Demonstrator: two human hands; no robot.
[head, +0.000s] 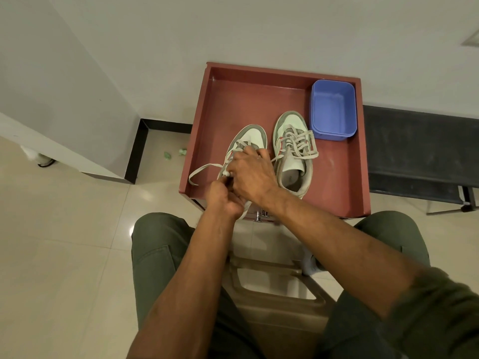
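- The left hand (224, 195) is closed, thumb and fingers pinching the free end of the lace (204, 168) close to its pale tip.
- The right hand (252, 174) lies knuckles-up, fingers curled down over the lacing of the left shoe (250, 137) and gripping it there. Whether the fingertips also pinch a strand is hidden.
- The two hands touch, or nearly so, over the shoe's throat.
- The left shoe sits well to the left of the tub (333, 110) and nearer the person, toe pointing away. Its heel is hidden under the hands.
- A slack loop of lace trails further out from the tub, toward the bench's left rim.
- The lace looks flat, soft and limp. It likely will not push through an eyelet unless held right at the stiff tip, and it may slip if pinched loosely.
- The shoe looks light, with a soft upper and a firmer sole. It would probably slide on the smooth bench (246, 99), so a hold across the throat or side wall seems best.
- The right shoe (293, 151) stands just beside the tub's near-left corner, laced, with loose ends spread over it.
- The tub is blue and stands in the bench's far right corner.
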